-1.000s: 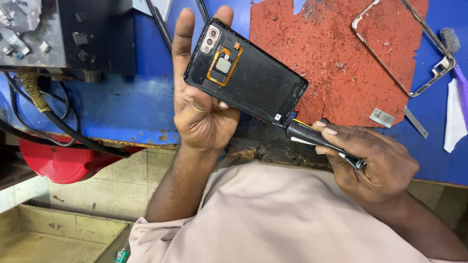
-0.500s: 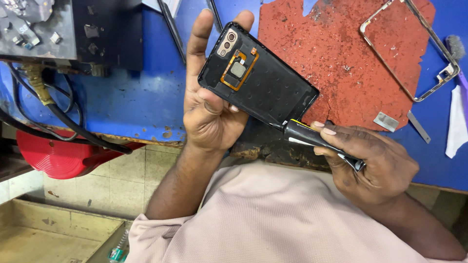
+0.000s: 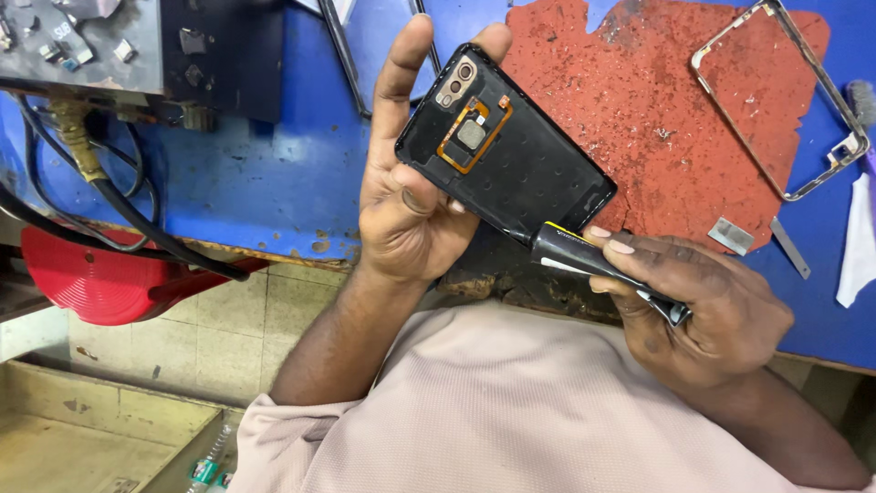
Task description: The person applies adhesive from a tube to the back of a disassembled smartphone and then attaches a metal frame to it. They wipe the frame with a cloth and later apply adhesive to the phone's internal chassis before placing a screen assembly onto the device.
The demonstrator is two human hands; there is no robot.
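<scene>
— What's in hand right now?

— The left hand has its grip clamped around a black phone back shell, inner side facing up, held tilted above the near edge of the blue table. You can see the camera module and a square sensor with an orange flex ribbon near its far end.

— And the other hand?

— The right hand is closed tight on a black-handled screwdriver. Its tip meets the shell's near right corner; the exact contact point is hidden by the handle.

— So which step would you say this is?

— I'd judge it as working a screw or a seam at that corner, part of taking the shell apart.

— What does the next move call for?

— A steady left hold so the shell doesn't twist, and light, straight pressure on the tool; a slip could reach the ribbon.

— Anything else around?

— A worn red mat to the right, with a bare metal phone frame lying on it, well apart from the hands.
</scene>
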